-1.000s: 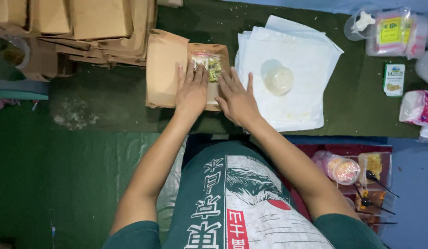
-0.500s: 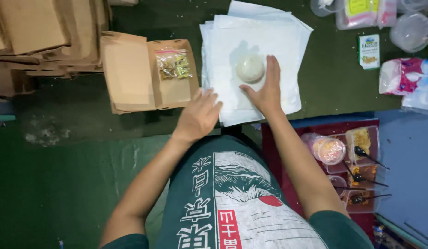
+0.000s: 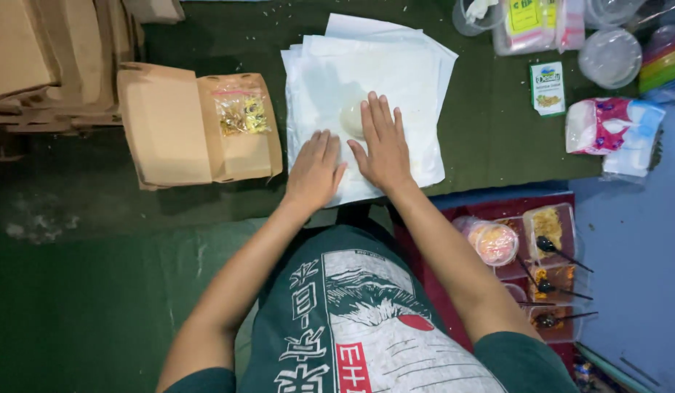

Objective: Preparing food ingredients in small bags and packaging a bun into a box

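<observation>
Counter (image 3: 512,145) — dark green felt-like covering, worn and speckled with pale crumbs at the left; a smoother green sheet (image 3: 97,291) hangs over its near edge, a blue surface (image 3: 636,240) adjoins at right.

Stack of white paper sheets (image 3: 396,65) — centre of the counter, edges fanned unevenly. A small round translucent lid (image 3: 352,118) lies on top of the stack, partly covered by fingers.

Left hand (image 3: 314,169) — open, flat, palm down on the near-left part of the paper stack, gripping nothing.

Right hand (image 3: 382,145) — open, fingers spread, pressed flat on the paper just beside the left hand; its fingertips overlap the round lid.

Open brown cardboard box (image 3: 170,127) — left of the paper, lid folded out to the left; inside lies a clear packet (image 3: 241,113) with yellowish and dark contents.

Pile of flat cardboard boxes (image 3: 54,58) — far left corner.

Far right of the counter: clear plastic containers (image 3: 606,54), a small green-and-white carton (image 3: 548,87), pink-and-white soft packs (image 3: 606,131).

Below the counter edge, right: a dark red tray (image 3: 563,211) bearing clear tubs of food (image 3: 548,225), a lidded round cup (image 3: 495,242), and black spoons (image 3: 559,251).

Person in a green printed shirt (image 3: 352,320), seen from above.
</observation>
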